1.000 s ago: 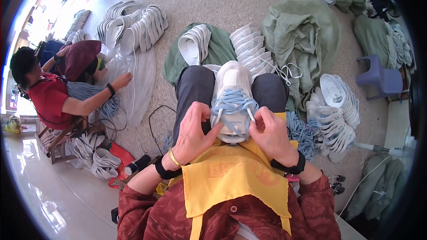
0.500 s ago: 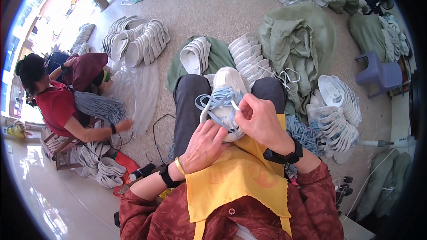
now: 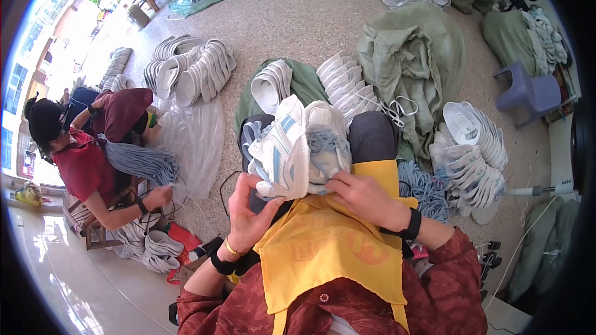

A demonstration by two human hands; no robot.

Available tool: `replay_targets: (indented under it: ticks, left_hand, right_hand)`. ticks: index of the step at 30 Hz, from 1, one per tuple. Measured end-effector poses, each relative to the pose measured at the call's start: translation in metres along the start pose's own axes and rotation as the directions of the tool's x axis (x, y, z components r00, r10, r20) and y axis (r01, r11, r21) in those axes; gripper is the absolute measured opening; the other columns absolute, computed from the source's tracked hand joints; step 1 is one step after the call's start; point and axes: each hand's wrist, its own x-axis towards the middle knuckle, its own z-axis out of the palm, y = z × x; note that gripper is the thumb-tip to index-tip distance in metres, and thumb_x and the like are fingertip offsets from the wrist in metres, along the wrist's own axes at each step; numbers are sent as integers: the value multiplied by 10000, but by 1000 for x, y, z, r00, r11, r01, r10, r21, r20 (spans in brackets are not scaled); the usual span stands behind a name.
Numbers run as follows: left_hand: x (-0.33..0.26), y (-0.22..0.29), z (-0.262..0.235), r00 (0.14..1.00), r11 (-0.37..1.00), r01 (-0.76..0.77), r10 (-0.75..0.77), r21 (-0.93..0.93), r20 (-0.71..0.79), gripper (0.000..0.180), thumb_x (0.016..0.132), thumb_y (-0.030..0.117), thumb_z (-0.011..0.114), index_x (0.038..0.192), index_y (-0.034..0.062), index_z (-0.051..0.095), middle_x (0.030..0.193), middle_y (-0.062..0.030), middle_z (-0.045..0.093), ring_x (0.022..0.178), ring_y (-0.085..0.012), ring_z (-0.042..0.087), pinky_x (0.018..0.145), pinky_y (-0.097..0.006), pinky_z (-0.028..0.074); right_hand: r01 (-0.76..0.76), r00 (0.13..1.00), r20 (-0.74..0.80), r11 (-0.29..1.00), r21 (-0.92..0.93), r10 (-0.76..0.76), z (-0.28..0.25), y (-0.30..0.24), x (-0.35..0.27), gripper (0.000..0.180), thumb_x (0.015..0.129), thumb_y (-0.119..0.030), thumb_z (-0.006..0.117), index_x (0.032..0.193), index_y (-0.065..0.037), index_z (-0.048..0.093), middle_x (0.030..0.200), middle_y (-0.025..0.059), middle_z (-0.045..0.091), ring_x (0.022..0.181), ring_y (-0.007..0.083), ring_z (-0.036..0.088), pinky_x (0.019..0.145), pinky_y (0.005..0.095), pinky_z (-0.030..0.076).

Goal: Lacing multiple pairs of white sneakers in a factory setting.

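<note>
apron: yellow, covers the lap as a work surface.
left hand: closed on the white-and-blue shoe, tilting it sideways.
right hand: pinches the blue lace on the second shoe.
green sack: open on the floor, contents hidden.

Bare floor lies open in the upper middle of the frame, the widest free way past the knees. On the right the green sacks, a row of shoes and a purple stool close it in. On the left stand more shoe stacks, a clear plastic sheet and a seated person, with only a narrow strip of floor beside the lap.
</note>
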Motion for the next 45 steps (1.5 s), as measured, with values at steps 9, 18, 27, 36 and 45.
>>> replay_targets:
  ticks: [9,18,27,36,45]
  left_hand:
    - [20,15,25,928,915,-308,227,260,296,304,784,43,817,1006,30,610,962,-119,646,938,-326,634,816,-398,519]
    - [28,-4,53,784,688,-555,245,468,570,301,752,43,701,1018,51,561,971,-107,615,989,-298,565,889,-405,469]
    - [42,14,20,977,963,-51,-6,263,212,443,773,-10,806,1159,12,590,1006,-152,646,984,-349,653,858,-397,522]
    - [63,25,-3,970,923,239,-211,-301,124,365,906,-12,779,1160,12,518,1149,-37,637,1112,-108,598,978,-287,486]
    - [79,26,8,975,927,222,-207,-304,82,377,943,-4,744,1224,8,492,1206,-45,600,1148,-120,576,1012,-300,476]
  right_hand:
    - [-299,875,-264,881,368,407,-21,15,4,132,911,25,683,1041,1,696,913,112,713,718,193,700,622,300,549]
    - [-340,819,-348,874,347,457,-16,25,-2,147,918,44,682,1062,15,692,926,124,726,690,182,696,615,286,544]
    - [-357,796,-324,830,429,511,-15,35,-2,153,949,43,679,1099,18,692,953,75,739,713,74,688,609,222,544]
    - [-252,875,23,415,874,483,-11,29,28,303,1039,-66,633,1320,43,600,1184,106,718,1036,126,693,907,285,568]
    - [-211,916,105,243,947,388,-11,10,86,340,1094,-118,529,1411,5,521,1199,30,658,1059,65,597,931,267,516]
